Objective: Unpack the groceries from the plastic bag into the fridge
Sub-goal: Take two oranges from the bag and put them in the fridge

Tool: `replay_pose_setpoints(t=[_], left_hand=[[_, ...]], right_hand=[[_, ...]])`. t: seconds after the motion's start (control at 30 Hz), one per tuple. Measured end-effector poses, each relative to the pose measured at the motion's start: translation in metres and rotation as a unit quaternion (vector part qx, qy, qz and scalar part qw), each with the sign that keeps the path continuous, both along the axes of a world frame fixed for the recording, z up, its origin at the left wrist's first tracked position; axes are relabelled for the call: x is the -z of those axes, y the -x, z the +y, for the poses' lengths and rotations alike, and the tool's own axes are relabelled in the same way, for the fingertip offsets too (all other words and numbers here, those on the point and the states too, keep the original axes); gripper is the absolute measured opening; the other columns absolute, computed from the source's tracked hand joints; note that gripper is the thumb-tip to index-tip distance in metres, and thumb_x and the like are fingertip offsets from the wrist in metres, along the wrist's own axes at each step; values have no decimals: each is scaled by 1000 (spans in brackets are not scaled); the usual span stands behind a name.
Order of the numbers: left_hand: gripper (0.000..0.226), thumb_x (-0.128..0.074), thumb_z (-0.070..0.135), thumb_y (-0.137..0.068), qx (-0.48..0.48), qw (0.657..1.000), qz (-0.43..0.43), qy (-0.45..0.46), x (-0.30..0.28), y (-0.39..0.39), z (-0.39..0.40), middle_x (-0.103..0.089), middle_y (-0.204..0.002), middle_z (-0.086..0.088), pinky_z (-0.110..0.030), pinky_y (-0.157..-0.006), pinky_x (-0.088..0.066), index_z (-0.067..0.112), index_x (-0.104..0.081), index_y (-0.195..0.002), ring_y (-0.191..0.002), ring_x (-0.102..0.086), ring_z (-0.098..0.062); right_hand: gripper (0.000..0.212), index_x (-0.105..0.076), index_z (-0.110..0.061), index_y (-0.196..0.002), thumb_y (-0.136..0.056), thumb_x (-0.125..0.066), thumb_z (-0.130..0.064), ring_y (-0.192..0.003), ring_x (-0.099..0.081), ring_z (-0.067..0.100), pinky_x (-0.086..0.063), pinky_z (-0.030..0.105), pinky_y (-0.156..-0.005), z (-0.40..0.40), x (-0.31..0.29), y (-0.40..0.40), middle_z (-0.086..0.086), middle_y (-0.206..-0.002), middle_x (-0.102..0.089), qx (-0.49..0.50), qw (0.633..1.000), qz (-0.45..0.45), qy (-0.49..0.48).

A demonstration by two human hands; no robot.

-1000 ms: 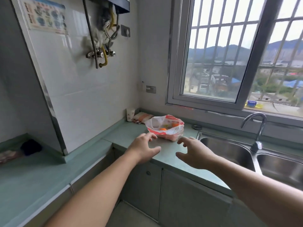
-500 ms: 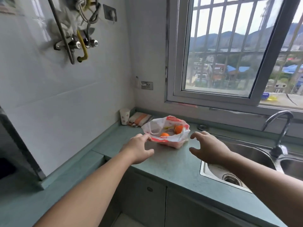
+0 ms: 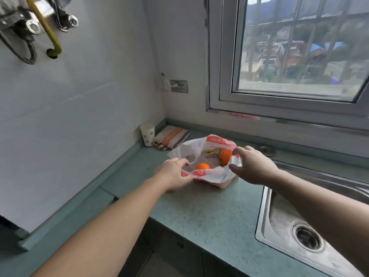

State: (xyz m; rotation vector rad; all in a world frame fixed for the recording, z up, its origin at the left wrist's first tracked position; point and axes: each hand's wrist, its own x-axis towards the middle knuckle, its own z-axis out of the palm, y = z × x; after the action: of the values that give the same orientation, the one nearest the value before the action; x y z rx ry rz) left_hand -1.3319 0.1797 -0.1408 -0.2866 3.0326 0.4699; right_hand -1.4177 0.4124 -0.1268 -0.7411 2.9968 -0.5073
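A white and red plastic bag point(image 3: 211, 174) lies open on the green countertop point(image 3: 209, 212) near the corner. Inside it I see an orange fruit point(image 3: 202, 166), a second orange fruit point(image 3: 226, 155) with something brown beside it, and a yellow wrapper. My left hand point(image 3: 173, 174) holds the bag's near left rim, fingers curled over the plastic. My right hand point(image 3: 253, 166) pinches the right rim between thumb and fingers. No fridge is in view.
A paper cup point(image 3: 147, 133) and a striped folded cloth point(image 3: 171, 136) sit in the corner behind the bag. A steel sink point(image 3: 295, 222) lies to the right. A window sill runs along the back wall; pipes hang at the upper left.
Both hands have reached forward from open in front of the bag to its rim and taken hold of it. The view has moved closer and tilted down.
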Motion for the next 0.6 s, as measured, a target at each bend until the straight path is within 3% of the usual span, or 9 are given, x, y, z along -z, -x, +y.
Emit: replay_pose_setpoints(t=[0.2,0.33,0.5,0.6], left_hand=[[51,-60,55,-84,29,998,-29,-37,48,83,-16,-54,-128,-1,-37,-98,-44,27,-55,-126,-118,-52,-21],[46,-55,47,-87,62,995,-65,-37,80,136,-27,-52,-131,-1,-40,-97,-45,29,-52,-129,-120,-50,-22],[47,-50,42,-89,99,989,-91,-57,118,183,-32,-50,-137,0,-42,-100,-44,30,-48,-134,-124,-48,-25],[46,-46,42,-92,136,981,-125,-59,139,197,-33,-47,-136,-2,-48,-99,-44,29,-45,-136,-122,-48,-28]], right_hand=[[41,-52,-23,-124,-88,-56,-43,-108,-56,28,-49,37,-86,-28,33,52,5,-124,-54,2,1000,-26,-5],[33,-55,-21,-114,-90,-54,-43,-105,-55,24,-49,34,-78,-54,61,88,1,-126,-55,3,999,-30,-20],[24,-55,-21,-102,-89,-47,-40,-91,-54,22,-49,35,-74,-87,98,131,2,-110,-59,18,997,-57,-55],[24,-57,-23,-105,-88,-48,-38,-89,-55,20,-50,34,-75,-99,117,148,0,-108,-58,23,995,-83,-59]])
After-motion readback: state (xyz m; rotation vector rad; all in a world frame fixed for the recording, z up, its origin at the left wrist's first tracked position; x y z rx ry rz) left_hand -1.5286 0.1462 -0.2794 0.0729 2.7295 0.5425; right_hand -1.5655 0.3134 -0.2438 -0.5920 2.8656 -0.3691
